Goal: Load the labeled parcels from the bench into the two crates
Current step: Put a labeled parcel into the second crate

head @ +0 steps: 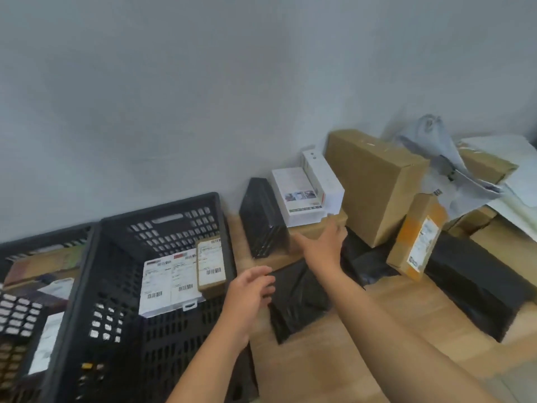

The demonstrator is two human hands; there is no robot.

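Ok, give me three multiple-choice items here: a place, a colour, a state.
1. The two white boxes sit: A) on a shelf B) by the wall, between the black box and the big cardboard box C) on the floor.
2. The crates are: A) black B) blue C) red.
3. The right-hand crate is: A) empty B) heaped over its rim C) holding a few parcels.
Answers: 1 B, they show at the wall there; 2 A, both are black mesh; 3 C, labelled parcels lie inside, below the rim.
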